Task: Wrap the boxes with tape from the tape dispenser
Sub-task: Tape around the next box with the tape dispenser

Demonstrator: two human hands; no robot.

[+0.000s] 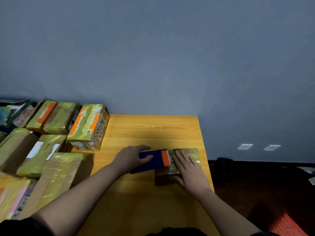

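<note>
**Tape dispenser meets box at the desk's right edge**

Hands work side by side on a yellow wooden desk (144, 132) set against a blue-grey wall (153, 48). The left hand (132, 159) grips the dark blue body of the tape dispenser (150, 160), thumb on the near side and fingers (144, 147) curled over the far side. The dispenser lies roughly level, pointing right, and its orange front end touches the left part of the top of a small box (180, 165).

That box sits near the right edge of the desk, its top glossy with yellowish tape and its near side face in shadow. The right hand (186, 167) lies flat on the box top, fingers straight and spread a little, pressing down just right of the dispenser's orange end; its thumb runs along the near edge of the box.

Stacked at the left of the desk is a crowd of taped boxes (51, 133), most covered in the same shiny yellowish tape. One of them, a box with orange strips (88, 126), stands at the far right of the group and shows a barcode label. Another carries white labels (42, 149).

On the dark floor (255, 184) to the right, a red patterned thing (288, 225) shows at the near corner; what it is cannot be made out.
</note>
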